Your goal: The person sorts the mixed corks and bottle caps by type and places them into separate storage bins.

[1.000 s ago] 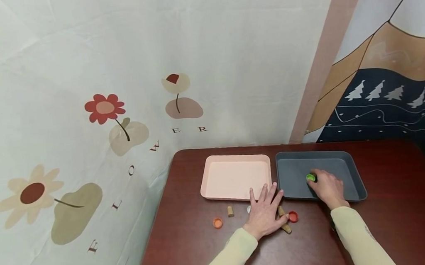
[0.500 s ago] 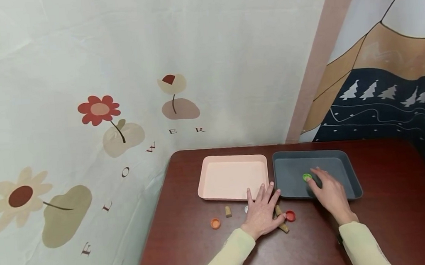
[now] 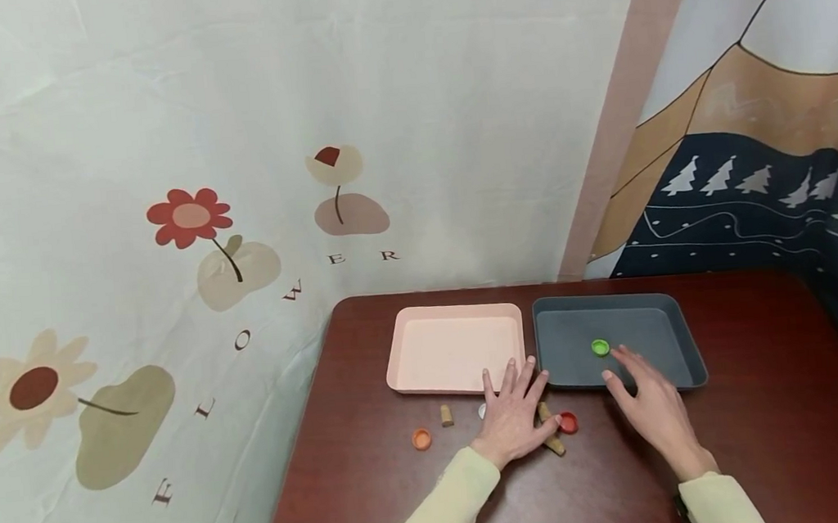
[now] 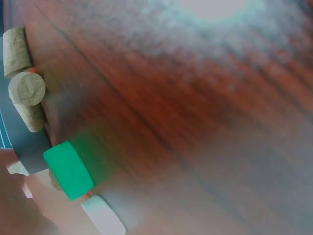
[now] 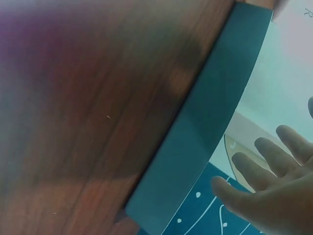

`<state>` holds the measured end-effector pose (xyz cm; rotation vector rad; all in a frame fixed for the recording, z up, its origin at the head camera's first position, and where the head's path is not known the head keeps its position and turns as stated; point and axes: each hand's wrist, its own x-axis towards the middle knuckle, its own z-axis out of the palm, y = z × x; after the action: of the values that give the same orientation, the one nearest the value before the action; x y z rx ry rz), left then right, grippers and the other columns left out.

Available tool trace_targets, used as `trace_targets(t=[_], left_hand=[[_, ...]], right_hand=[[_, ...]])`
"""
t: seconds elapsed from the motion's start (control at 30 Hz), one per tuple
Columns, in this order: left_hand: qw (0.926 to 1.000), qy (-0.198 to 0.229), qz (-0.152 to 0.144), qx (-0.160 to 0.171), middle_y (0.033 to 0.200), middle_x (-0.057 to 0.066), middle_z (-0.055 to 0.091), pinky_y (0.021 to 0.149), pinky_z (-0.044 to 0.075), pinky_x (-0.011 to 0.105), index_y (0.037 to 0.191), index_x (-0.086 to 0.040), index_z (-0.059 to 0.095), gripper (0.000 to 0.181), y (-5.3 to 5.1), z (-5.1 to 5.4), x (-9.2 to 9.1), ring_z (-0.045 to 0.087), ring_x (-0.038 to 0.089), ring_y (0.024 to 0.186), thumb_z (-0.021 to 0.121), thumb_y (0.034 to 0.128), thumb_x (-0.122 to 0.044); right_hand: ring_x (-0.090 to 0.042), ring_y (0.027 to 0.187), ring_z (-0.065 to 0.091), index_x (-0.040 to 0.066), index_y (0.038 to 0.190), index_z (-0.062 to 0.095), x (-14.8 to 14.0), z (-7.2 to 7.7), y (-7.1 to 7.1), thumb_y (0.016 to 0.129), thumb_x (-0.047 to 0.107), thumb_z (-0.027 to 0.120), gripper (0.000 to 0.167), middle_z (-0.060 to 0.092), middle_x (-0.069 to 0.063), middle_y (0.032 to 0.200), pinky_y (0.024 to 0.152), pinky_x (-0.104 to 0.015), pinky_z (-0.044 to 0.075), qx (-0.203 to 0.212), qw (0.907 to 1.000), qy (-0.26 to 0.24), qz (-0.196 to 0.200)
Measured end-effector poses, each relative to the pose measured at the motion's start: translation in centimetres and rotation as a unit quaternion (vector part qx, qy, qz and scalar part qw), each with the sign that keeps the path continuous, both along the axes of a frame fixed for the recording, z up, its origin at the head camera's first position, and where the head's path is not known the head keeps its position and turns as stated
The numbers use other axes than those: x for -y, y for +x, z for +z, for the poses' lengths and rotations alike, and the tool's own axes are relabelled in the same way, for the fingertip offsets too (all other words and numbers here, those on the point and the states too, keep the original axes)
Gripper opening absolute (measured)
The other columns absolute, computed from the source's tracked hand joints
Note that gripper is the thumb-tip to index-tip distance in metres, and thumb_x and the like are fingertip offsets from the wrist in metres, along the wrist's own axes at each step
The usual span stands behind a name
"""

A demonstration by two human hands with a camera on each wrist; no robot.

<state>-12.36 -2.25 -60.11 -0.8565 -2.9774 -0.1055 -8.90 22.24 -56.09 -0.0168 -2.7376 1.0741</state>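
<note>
head view: the right hand (image 3: pixel 654 409) is empty, fingers loosely spread; the green cap (image 3: pixel 600 348) lies just beyond its fingertips, in the gray tray (image 3: pixel 649 329). it looks light, stiff and smooth, likely to skid, so best pinched across its rim. the left hand (image 3: pixel 510 423) lies fanned wide.

Green cap (image 3: pixel 600 348) in gray tray (image 3: pixel 638 318)
Hollow side up, near the right hand (image 3: pixel 656 411); red cap (image 3: pixel 568 423) just beside the left hand (image 3: pixel 509 423).

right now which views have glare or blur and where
Left wrist: white glare at the top, blurred grain on the table; right wrist: purplish haze upper left, shadow beside the dark tray; head: mostly crisp, faint sheen near the bottom.
</note>
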Motion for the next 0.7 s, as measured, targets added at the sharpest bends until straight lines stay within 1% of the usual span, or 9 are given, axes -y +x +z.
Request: trace_targets(t=[0.17,0.33,0.43,0.57,0.7], left_hand=[[0.9998,0.017,0.004,-0.003,0.171,0.004,0.023,0.114,0.022,0.072,0.160,-0.026,0.043,0.074,-0.1,0.4,0.1,0.023,0.034,0.156,0.049,0.0982,-0.067],[0.9987,0.048,0.014,0.011,0.171,0.008,0.023,0.115,0.019,0.073,0.161,-0.021,0.041,0.075,0.1,0.9,0.7,0.021,0.036,0.156,0.052,0.0986,-0.063],[0.9974,0.065,0.025,0.015,0.171,0.008,0.024,0.116,0.018,0.073,0.161,-0.020,0.040,0.075,0.1,1.2,1.2,0.020,0.035,0.157,0.053,0.0992,-0.060],[0.9943,0.096,0.045,0.018,0.171,0.006,0.025,0.116,0.018,0.073,0.160,-0.019,0.040,0.073,0.3,1.6,2.0,0.021,0.033,0.157,0.055,0.0990,-0.056],[0.9895,0.129,0.060,0.027,0.170,0.007,0.026,0.116,0.015,0.074,0.161,-0.019,0.039,0.073,0.6,2.0,2.9,0.021,0.035,0.157,0.053,0.0992,-0.054]], right_hand=[[-0.049,0.139,0.044,0.002,0.147,0.056,0.6,-0.2,1.0,0.104,0.036,0.063,0.055,0.048,-0.024,0.154,0.103,-0.070,0.037,-0.002,1.0000,0.008,0.000],[-0.049,0.137,0.047,0.001,0.144,0.058,1.5,-0.3,1.9,0.104,0.035,0.064,0.053,0.051,-0.023,0.152,0.102,-0.068,0.039,-0.011,0.9998,0.014,0.007],[-0.048,0.135,0.049,0.001,0.143,0.060,2.0,-0.3,2.4,0.103,0.033,0.065,0.052,0.053,-0.023,0.150,0.101,-0.067,0.040,-0.024,0.9996,0.013,0.010],[-0.046,0.133,0.052,0.001,0.141,0.061,2.6,-0.4,3.0,0.100,0.029,0.069,0.050,0.056,-0.021,0.148,0.100,-0.065,0.042,-0.041,0.9990,0.010,0.014],[-0.046,0.131,0.054,0.002,0.141,0.062,3.2,-0.7,3.5,0.098,0.026,0.072,0.050,0.057,-0.021,0.147,0.098,-0.065,0.043,-0.040,0.9989,0.011,0.024]])
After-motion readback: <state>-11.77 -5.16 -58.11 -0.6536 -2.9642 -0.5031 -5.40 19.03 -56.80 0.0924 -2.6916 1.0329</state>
